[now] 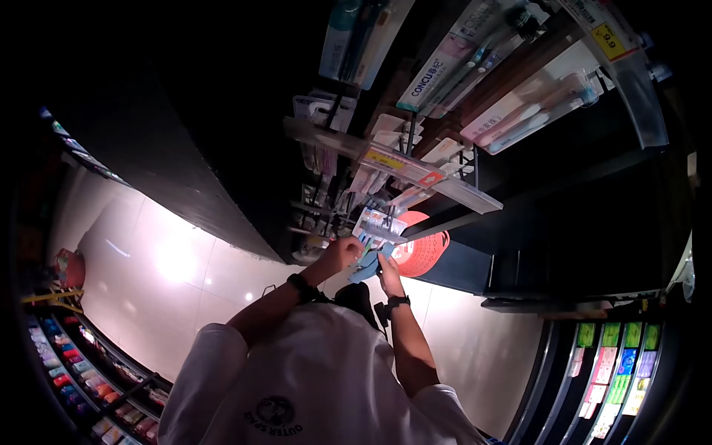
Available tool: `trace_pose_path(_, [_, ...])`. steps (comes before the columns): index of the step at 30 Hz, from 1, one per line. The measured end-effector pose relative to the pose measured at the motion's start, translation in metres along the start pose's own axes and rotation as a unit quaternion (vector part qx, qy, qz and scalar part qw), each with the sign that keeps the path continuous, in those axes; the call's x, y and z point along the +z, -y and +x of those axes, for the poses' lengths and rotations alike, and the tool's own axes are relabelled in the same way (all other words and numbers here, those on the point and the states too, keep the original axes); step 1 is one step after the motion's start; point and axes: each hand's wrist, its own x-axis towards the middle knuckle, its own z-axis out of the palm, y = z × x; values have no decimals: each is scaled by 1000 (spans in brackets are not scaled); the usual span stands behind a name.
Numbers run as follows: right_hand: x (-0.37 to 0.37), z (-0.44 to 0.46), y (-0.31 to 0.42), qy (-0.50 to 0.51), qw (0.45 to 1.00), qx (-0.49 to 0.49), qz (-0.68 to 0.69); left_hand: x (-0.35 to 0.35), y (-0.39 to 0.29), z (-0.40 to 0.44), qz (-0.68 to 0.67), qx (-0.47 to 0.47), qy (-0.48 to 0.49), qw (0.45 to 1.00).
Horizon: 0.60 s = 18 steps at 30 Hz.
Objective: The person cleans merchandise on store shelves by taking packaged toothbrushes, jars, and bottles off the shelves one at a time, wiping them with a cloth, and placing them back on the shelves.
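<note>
My right hand (390, 275) is closed around the edge of a light blue, soft-looking item (367, 268), perhaps a cloth. Its exact kind is too small to tell. Just to the left, my left hand (343, 255) is curled with its fingers pressed together, beside the blue item and the packs. Whatever it pinches, if anything, is hidden. A carded pack with colourful print (377, 224) hangs right above both hands. Behind my right hand shows a red plastic basket (426, 256) with holes in its side.
Packaged toothbrushes (512, 111) hang on hooks above, among clear price-tag rails (400, 167) that jut out. A dark shelf panel (200, 156) stands to the left. Pale floor tiles (170, 259) lie below. Stocked shelves (612, 371) stand at lower right and lower left.
</note>
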Motion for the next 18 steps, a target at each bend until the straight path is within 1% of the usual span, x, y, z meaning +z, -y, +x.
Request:
trace_pose_path(1, [0, 4, 0, 3, 1000, 0, -1, -3, -4, 1, 0, 1, -3, 1000])
trace_pose_path(3, [-1, 12, 0, -11, 1000, 1, -18, -8, -9, 5, 129, 25, -21, 991])
trace_pose_path(4, [-3, 22, -2, -19, 999, 7, -38, -10, 5, 12, 130, 27, -24, 991])
trace_pose_path(5, [-6, 30, -3, -16, 999, 6, -39, -11, 18, 22, 159, 55, -80, 983])
trace_pose_path(6, [-5, 37, -3, -36, 995, 3, -96, -11, 16, 26, 187, 81, -136, 970])
trace_pose_path(7, [-4, 40, -3, -58, 987, 1, -152, -9, 15, 28, 187, 81, -137, 969])
trace_pose_path(8, [-4, 40, -4, -57, 987, 1, -152, -5, 12, 31, 226, 26, -214, 950])
trace_pose_path(9, [-9, 42, -10, -58, 980, -27, -187, -3, 5, 34, 263, -29, -289, 920])
trace_pose_path(11, [-17, 44, -16, -60, 961, -85, -256, -16, 44, 55, 167, -26, -288, 943])
trace_pose_path(12, [-7, 25, -2, -69, 962, -97, -247, -23, 65, 63, 200, 12, -280, 939])
trace_pose_path(13, [-23, 19, -5, -45, 953, -94, -283, -28, 81, 70, 248, 5, -262, 933])
trace_pose_path(15, [-34, -6, -11, -105, 961, -74, -245, -40, 113, 85, 343, -3, -225, 912])
trace_pose_path(16, [-23, -33, 7, -114, 971, -77, -196, -39, 121, 89, 281, 20, -215, 935])
trace_pose_path(17, [-9, -63, 28, -118, 979, -78, -147, -41, 118, 89, 251, 29, -216, 943])
trace_pose_path(18, [-11, -81, 33, -126, 978, -69, -151, -42, 114, 88, 220, 38, -217, 950])
